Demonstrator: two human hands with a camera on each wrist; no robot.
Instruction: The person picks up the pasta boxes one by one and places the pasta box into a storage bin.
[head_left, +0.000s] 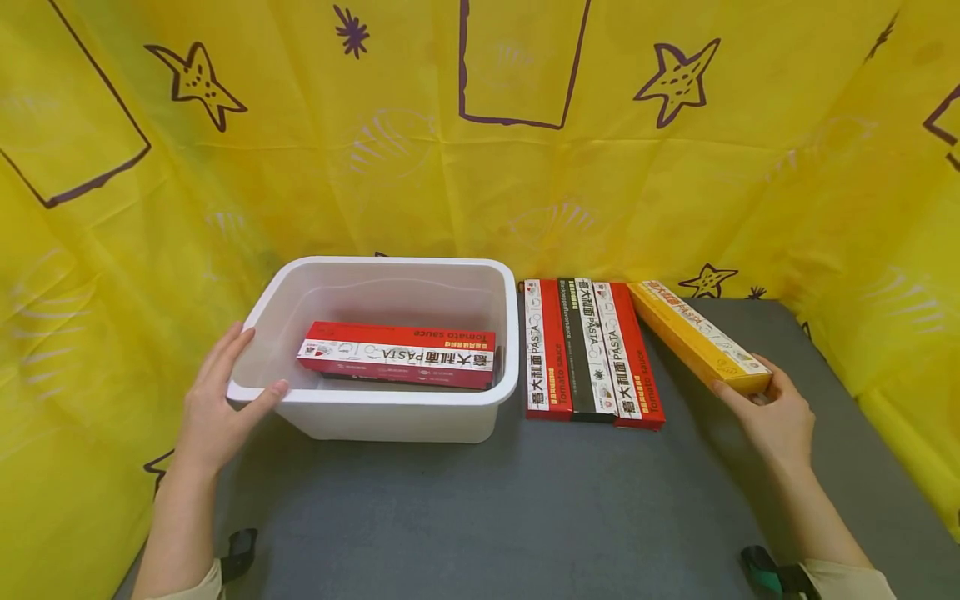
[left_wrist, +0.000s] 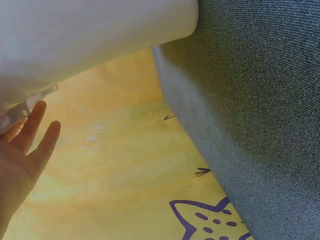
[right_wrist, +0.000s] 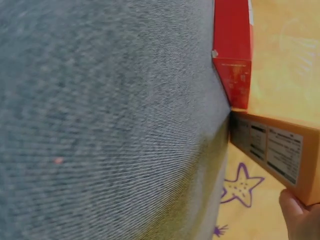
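At the left, my left hand [head_left: 217, 404] grips the near left corner of a white plastic bin [head_left: 405, 415], thumb over the front rim and fingers along the side rim. In the left wrist view, two fingers [left_wrist: 45, 145] stick out straight below the rim. A red pasta box [head_left: 397, 342] lies inside the bin. My right hand [head_left: 780, 417] holds the near end of a yellow pasta box [head_left: 690, 333]. This box slants away, its near end raised and its far end low beside the row of boxes.
A red pasta box [head_left: 547, 350], a black one [head_left: 585, 350] and another red one [head_left: 630, 358] lie side by side right of the bin. Grey cloth covers the table [head_left: 510, 517]. Yellow patterned curtain [head_left: 420, 183] surrounds the back and sides.
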